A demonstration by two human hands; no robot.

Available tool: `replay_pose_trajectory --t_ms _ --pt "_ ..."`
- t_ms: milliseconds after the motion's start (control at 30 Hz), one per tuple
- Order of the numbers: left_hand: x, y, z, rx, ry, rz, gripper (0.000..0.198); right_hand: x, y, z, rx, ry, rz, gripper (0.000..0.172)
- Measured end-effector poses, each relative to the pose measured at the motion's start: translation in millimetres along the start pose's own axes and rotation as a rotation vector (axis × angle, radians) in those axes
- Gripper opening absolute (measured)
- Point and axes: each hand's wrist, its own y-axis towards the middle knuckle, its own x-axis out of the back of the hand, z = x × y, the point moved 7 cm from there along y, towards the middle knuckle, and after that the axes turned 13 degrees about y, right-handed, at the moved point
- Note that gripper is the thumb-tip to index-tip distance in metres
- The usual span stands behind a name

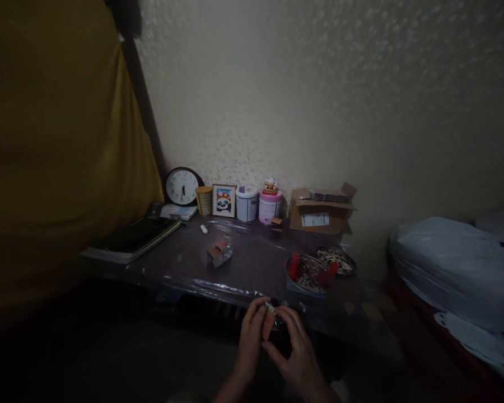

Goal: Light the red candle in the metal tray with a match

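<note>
table (252,263): glossy clear plastic cover | box (319,215): matt cardboard | wall (340,112): rough, speckled | tins (247,204): smooth, shiny

My left hand (252,336) and right hand (296,350) met below the tabletop (252,263) edge, fingers pinching a small reddish packet (269,323) between them. On the tabletop stood a round tin (308,274) of mixed bits just beyond my hands, a small box (219,253) farther left, and a clock (182,186), a panda picture (224,200) and a cardboard box (320,211) against the wall.
</note>
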Motion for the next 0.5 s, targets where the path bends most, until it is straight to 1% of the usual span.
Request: replay_pose_trajectory --t_ms 133,267,400,500 --pt "-2.7 -2.1 -1.8 -0.005 0.002 0.002 0.019 1.1 1.4 2.9 0.049 -0.019 -0.011 0.048" --pt "-2.7 -0.9 -0.7 -0.023 -0.022 -0.009 0.016 1.5 2.0 6.5 0.072 -0.043 0.0 0.047" --pt "-3.9 -0.6 0.5 -0.03 -0.047 0.007 0.016 1.3 1.9 7.8 0.083 -0.062 0.011 0.047" --pt "-3.3 -0.6 -0.3 -0.043 -0.044 -0.008 0.017 2.2 2.0 9.9 0.103 -0.069 0.006 0.047"
